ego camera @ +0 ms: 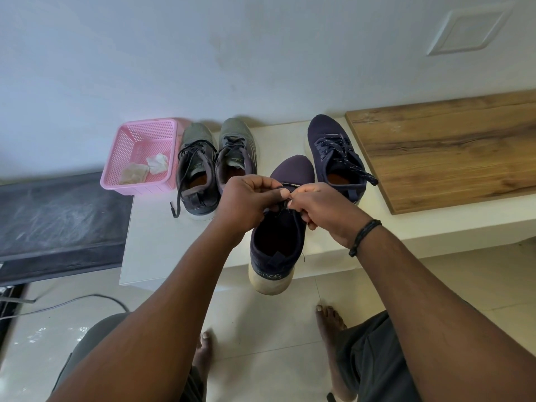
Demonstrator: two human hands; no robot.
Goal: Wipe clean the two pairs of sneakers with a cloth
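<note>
Both hands, the left hand (246, 198) and right hand (316, 207), meet over the near navy sneaker (278, 227) at the bench (162, 236) edge, fingers (282, 194) pinching its lace (290, 186). The lace is thin, limp, likely slippery; the shoe seems light and soft-sided, best steadied at the heel. Cloths (145, 168) lie in the basket (116, 158), well left of the fingers.

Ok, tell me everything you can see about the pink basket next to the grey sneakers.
The pink basket is a rectangular plastic tray with perforated, lattice-like walls and a solid rim. It sits upright at the ledge's left end, close beside the grey sneakers; whether they touch is unclear. Inside lie a crumpled white cloth and a dingy beige cloth. Neither hand touches it.
</note>
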